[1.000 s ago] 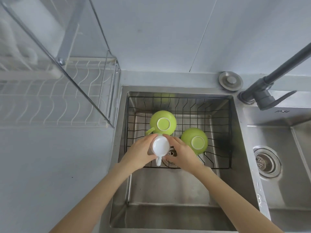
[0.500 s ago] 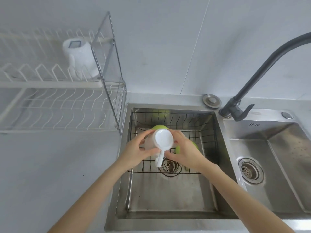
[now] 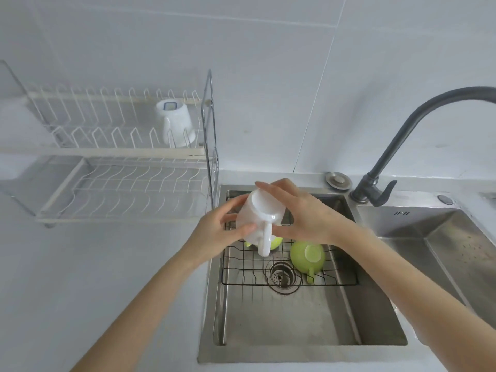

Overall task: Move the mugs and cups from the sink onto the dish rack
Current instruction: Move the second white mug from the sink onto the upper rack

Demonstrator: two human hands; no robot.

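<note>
Both hands hold a white mug (image 3: 261,214) upside down above the left sink basin (image 3: 295,318), its handle pointing down toward me. My left hand (image 3: 220,232) grips its left side and my right hand (image 3: 303,213) its right side and base. Below, in the black wire basket (image 3: 335,275), one green cup (image 3: 307,256) lies upside down with its handle toward me. A second green cup (image 3: 276,241) is mostly hidden behind the white mug. Another white mug (image 3: 175,123) stands upside down on the upper tier of the white dish rack (image 3: 120,181) at the left.
A dark curved faucet (image 3: 402,146) rises at the right between the two basins. The right basin (image 3: 442,251) holds nothing visible. A round metal plug (image 3: 338,180) sits on the counter behind the sink. The rack's chrome end frame (image 3: 210,135) stands beside the sink's left edge.
Both hands have lifted the white mug up out of the wire basket and shifted it leftward toward the rack. My view has tilted up, showing the rack's upper tier.
</note>
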